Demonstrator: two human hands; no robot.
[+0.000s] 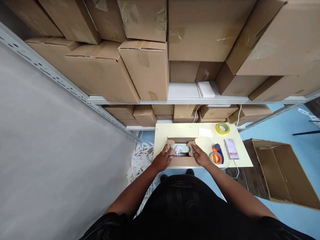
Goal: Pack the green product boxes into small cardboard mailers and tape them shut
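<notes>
Our small brown cardboard box [183, 162] sits at the table's near edge, its top open upward, its long axis running left to right and its near flap folded out toward us. Our left hand [160, 161] lies on the left end flap [171, 144], our right hand [201, 156] on the right end flap [191, 147]; whether they pinch, we cannot tell. Inside shows something pale green with crumpled wrapping [178, 149]. Tabletop [180, 129] shows left, right and far of the box, before the tape dispenser [218, 155] at right and the carton-filled shelf [184, 90] beyond.
</notes>
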